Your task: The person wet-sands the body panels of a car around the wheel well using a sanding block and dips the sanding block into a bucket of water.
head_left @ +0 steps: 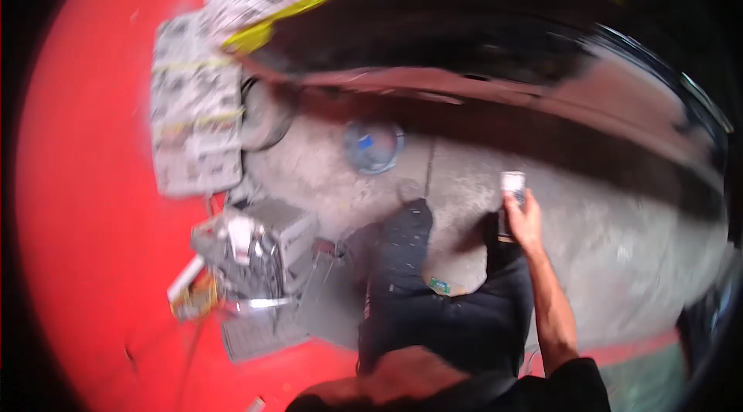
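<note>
Holding a slim rectangular object with a pale upper end and a dark lower body (511, 182), my bare right hand (526, 222) reaches forward just above the right leg of the black cloth trousers (445, 327). I read the fingers as curled snugly around its side, though the blur hides each fingertip. A blurred patch of bare skin (414, 369) shows at the waist; I take it for part of the left arm, and I cannot tell how the left fingers stand or whether they have hold of anything. I judge the step in hand as simply gripping and steadying the object over the grey concrete floor (596, 280). From this pose, any move calls for a firm grip and some clearance from the knee. Ahead sit a round translucent tub with a blue patch (383, 150) and a long, dark, glossy vehicle-like body (433, 32), both well apart from the hand.
</note>
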### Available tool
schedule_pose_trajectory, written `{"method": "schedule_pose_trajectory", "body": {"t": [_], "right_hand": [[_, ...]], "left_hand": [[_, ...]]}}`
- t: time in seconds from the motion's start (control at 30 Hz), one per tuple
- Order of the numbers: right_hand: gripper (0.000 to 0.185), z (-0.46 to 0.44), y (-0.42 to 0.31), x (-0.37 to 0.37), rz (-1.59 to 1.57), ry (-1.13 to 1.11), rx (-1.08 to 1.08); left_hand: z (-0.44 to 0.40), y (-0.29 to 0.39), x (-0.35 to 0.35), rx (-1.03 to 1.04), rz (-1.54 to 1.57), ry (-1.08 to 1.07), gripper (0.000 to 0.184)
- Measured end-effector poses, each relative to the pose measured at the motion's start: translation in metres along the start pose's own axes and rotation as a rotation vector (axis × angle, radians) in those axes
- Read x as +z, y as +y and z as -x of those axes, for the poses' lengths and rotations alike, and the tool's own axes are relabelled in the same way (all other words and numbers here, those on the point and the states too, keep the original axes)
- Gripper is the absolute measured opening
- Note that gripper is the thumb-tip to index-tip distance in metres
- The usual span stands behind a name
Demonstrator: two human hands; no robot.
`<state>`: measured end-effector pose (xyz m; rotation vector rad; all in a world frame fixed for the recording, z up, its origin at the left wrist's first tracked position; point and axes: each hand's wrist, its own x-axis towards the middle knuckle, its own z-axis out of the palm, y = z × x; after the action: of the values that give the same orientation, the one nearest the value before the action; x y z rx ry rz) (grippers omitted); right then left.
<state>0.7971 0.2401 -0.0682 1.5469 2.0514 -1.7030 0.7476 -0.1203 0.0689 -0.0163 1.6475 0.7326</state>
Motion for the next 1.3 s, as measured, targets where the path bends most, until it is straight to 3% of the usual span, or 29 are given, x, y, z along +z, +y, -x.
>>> {"method": "schedule_pose_trajectory", "body": {"t": [0.1,0.13,0.17,0.6,0.73,0.8,0.83,0.87,0.9,0.93,1.0,1.07,1.13,1.17,1.23,1.27,1.3], "right_hand": [[0.041,-0.028,0.006,-0.004,-0.07,-0.077,0.032],[0.034,-0.039,0.017,0.003,-0.112,-0.062,-0.065],[0.037,-0.046,0.008,0.007,-0.148,-0.109,0.032],[0.04,-0.226,0.114,0.127,0.24,-0.511,-0.578],[0.046,-0.281,0.123,0.185,0.238,-0.55,-0.654],[0.05,-0.297,0.12,0.214,0.144,-0.572,-0.775],[0.049,-0.303,0.115,0.227,0.105,-0.614,-0.708],[0.049,-0.303,0.106,0.234,0.066,-0.659,-0.629],[0.048,-0.296,0.093,0.235,0.016,-0.655,-0.6],[0.047,-0.289,0.084,0.233,-0.036,-0.65,-0.563],[0.048,-0.282,0.073,0.226,-0.12,-0.66,-0.497],[0.036,-0.285,0.08,0.226,-0.259,-0.651,-0.407],[0.037,-0.295,0.093,0.231,-0.261,-0.677,-0.317],[0.038,-0.3,0.099,0.232,-0.259,-0.679,-0.27],[0.043,-0.284,0.095,0.225,-0.348,-0.758,-0.19],[0.044,-0.282,0.095,0.22,-0.353,-0.798,-0.172],[0.043,-0.277,0.093,0.214,-0.333,-0.797,-0.167]], "left_hand": [[-0.045,0.031,0.063,0.231,-0.022,-0.076,0.026],[-0.06,0.042,0.075,0.304,-0.021,-0.101,0.026],[-0.078,0.05,0.084,0.379,-0.016,-0.13,0.026],[-0.303,0.011,0.075,1.192,-0.04,-0.593,0.024],[-0.34,-0.003,0.05,1.309,-0.103,-0.819,0.024],[-0.346,-0.005,0.026,1.241,-0.134,-0.893,0.024],[-0.343,-0.004,0.006,1.173,-0.14,-0.873,0.024],[-0.338,-0.001,-0.015,0.974,-0.093,-0.786,0.027],[-0.346,0.001,-0.037,0.998,-0.286,-0.275,0.022],[-0.371,-0.007,-0.056,0.998,-0.253,0.125,0.018],[-0.395,0.001,-0.107,0.821,-0.292,0.77,0.015],[-0.455,-0.023,-0.171,0.65,-0.51,1.171,0.043],[-0.509,-0.045,-0.212,0.255,-0.569,1.248,0.072],[-0.558,-0.079,-0.236,0.233,-0.561,1.244,0.076],[-0.591,-0.101,-0.25,0.242,-0.291,0.956,0.077],[-0.585,-0.093,-0.245,0.261,-0.045,0.674,0.074],[-0.6,-0.097,-0.237,0.213,-0.217,0.89,0.051]]}}
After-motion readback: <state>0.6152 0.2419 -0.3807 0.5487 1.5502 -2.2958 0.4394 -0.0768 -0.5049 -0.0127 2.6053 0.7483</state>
